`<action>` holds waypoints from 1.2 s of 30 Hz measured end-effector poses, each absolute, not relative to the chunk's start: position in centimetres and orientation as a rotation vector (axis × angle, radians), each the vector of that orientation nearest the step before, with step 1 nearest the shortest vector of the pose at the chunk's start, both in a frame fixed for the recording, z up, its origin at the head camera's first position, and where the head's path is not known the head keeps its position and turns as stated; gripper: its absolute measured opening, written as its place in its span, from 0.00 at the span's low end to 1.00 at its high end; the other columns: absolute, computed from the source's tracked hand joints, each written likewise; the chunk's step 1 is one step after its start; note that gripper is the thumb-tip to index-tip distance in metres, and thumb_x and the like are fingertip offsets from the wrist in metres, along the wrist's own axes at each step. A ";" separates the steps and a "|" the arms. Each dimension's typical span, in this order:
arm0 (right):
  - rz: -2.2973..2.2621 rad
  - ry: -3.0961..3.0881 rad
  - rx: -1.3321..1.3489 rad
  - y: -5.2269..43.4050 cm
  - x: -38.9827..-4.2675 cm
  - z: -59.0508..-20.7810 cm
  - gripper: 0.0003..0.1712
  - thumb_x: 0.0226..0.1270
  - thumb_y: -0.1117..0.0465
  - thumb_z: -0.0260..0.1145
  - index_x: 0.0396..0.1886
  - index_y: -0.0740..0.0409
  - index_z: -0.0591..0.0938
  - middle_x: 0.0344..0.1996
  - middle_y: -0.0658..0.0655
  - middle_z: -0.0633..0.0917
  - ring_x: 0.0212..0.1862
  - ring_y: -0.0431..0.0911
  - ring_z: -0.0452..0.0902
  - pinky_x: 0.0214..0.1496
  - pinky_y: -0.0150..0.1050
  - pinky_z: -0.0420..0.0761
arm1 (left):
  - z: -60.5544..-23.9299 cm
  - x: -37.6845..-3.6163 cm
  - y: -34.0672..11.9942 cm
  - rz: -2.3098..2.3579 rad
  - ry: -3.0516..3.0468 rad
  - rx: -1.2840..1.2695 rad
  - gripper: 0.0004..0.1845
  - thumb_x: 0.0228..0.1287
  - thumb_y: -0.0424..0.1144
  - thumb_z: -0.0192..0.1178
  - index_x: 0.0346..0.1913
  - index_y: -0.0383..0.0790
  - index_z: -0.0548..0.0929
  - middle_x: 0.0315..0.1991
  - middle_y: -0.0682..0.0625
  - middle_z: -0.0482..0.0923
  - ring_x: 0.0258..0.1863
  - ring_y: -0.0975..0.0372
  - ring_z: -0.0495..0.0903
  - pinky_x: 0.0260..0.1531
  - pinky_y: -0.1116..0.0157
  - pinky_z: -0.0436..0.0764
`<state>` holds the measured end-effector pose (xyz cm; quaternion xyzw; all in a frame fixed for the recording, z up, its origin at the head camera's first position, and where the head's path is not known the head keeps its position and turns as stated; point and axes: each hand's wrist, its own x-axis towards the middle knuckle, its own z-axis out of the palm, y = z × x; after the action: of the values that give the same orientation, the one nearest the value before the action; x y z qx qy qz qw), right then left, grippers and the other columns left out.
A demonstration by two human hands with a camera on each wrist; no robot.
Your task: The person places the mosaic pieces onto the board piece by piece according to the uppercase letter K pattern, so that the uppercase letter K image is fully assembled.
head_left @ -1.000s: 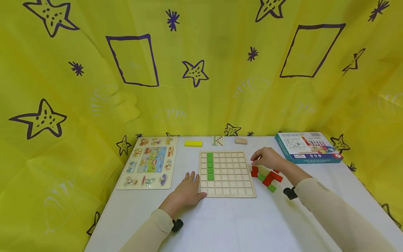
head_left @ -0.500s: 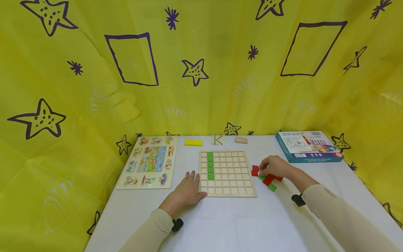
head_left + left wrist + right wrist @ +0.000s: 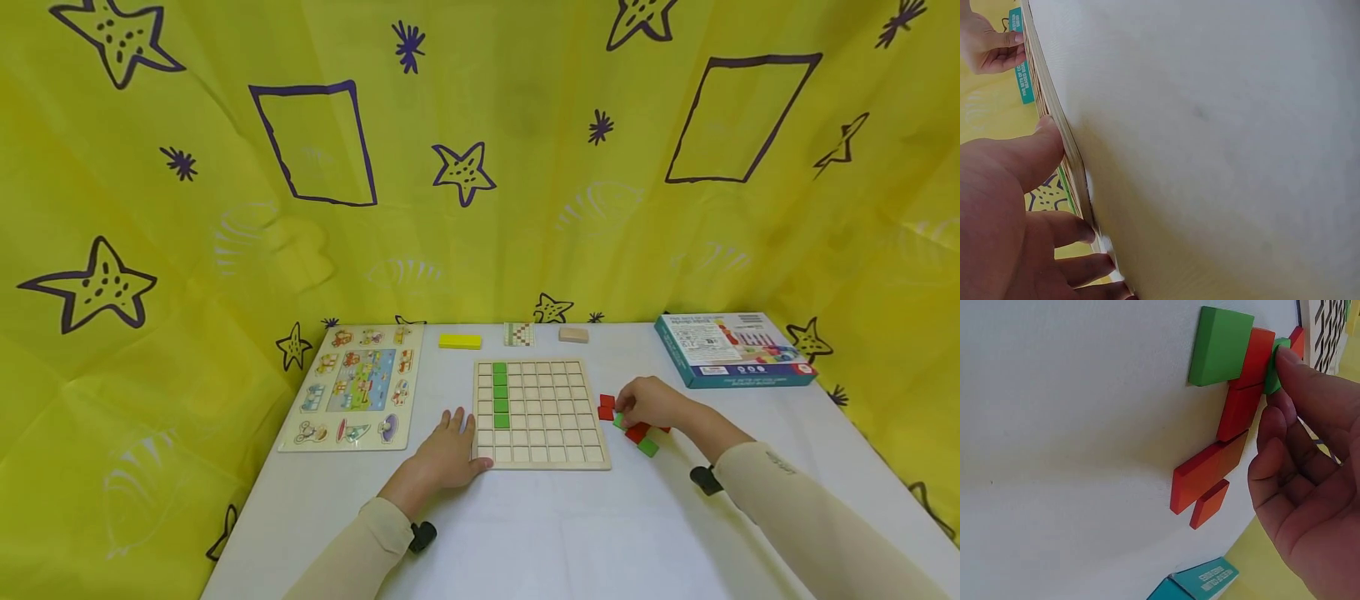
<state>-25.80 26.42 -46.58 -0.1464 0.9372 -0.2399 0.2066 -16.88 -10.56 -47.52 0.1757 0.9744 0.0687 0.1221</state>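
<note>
A wooden grid board (image 3: 557,431) lies mid-table, with a short column of green tiles (image 3: 500,393) in its second column from the left. My left hand (image 3: 446,456) rests at the board's lower left corner, thumb on the front edge and fingers stretched along the left side. To the right of the board, my right hand (image 3: 652,402) pinches a green tile (image 3: 1270,380) between thumb and fingers, low among the loose tiles. Near it lie two red tiles (image 3: 607,413), further red tiles (image 3: 1235,412) partly under the hand, and another green tile (image 3: 1221,347).
A picture puzzle board (image 3: 412,358) lies on the left. Along the back are a yellow block (image 3: 460,342), a small pattern card (image 3: 519,335) and a plain wooden block (image 3: 573,335). A teal-edged box (image 3: 738,350) lies at the back right, before a yellow curtain (image 3: 525,250).
My right hand has moved right and down from above the red tiles beside the board into the loose pile, and now pinches a green tile. The left hand stays at the board's corner.
</note>
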 end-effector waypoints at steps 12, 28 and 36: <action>-0.688 2.585 -0.434 25.9 -25.7 -45.1 0.08 0.58 0.66 0.77 0.35 0.57 0.84 0.30 0.53 0.79 0.37 0.48 0.74 0.40 0.39 0.78 | -47.9 -16.9 -10.6 0.203 2.843 0.514 0.45 0.72 0.61 0.55 0.74 0.26 0.61 0.75 0.29 0.55 0.74 0.36 0.54 0.72 0.50 0.60; -0.917 2.570 -0.508 23.0 -27.3 -43.5 0.04 0.65 0.66 0.72 0.38 0.58 0.86 0.29 0.52 0.83 0.34 0.50 0.78 0.40 0.41 0.81 | -48.3 -17.0 -10.6 0.199 2.840 0.493 0.45 0.71 0.61 0.56 0.75 0.27 0.62 0.75 0.30 0.55 0.75 0.37 0.54 0.71 0.49 0.61; -0.964 2.575 -0.527 20.5 -27.4 -43.0 0.03 0.64 0.67 0.72 0.36 0.60 0.85 0.29 0.54 0.84 0.32 0.51 0.79 0.40 0.46 0.83 | -48.2 -17.0 -10.6 0.189 2.848 0.490 0.45 0.71 0.61 0.56 0.75 0.28 0.61 0.76 0.31 0.55 0.75 0.37 0.54 0.71 0.49 0.61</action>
<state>-27.43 20.47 -42.98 -0.1853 0.9064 -0.3394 0.1700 -17.03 -10.58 -48.23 0.1680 0.9760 0.0647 0.1225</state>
